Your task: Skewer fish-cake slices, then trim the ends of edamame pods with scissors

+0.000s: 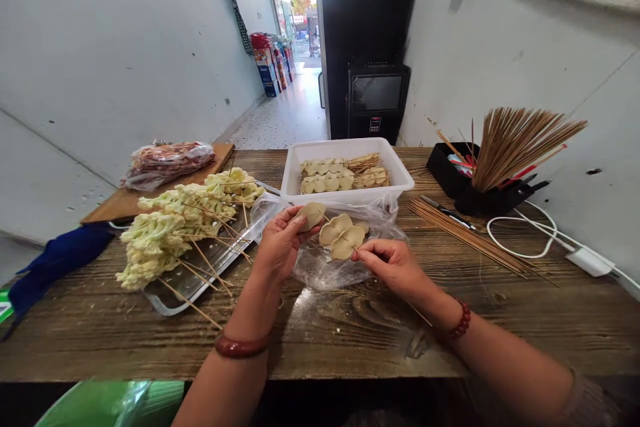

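Note:
Between finger and thumb, my left hand [280, 240] pinches a thin, round, pale beige slice [313, 215] at the tip of a wooden skewer. The skewer [419, 313] is gripped in my right hand [395, 263], its lower end sticking out below the palm. Two more round slices [348, 242] are threaded on it just ahead of my right fingers. Beneath both hands a clear plastic bag [325, 272] lies on the wooden table. Behind it a white tub [347, 197] holds several finished skewers of the same slices [327, 181].
At left, cauliflower skewers [175, 227] lie on a metal tray [173, 308], near a bagged reddish food [167, 163] on a board [107, 205]. To the right are loose skewers [465, 237], a bundle of upright skewers [515, 147] in a black holder, and a white cable [530, 255].

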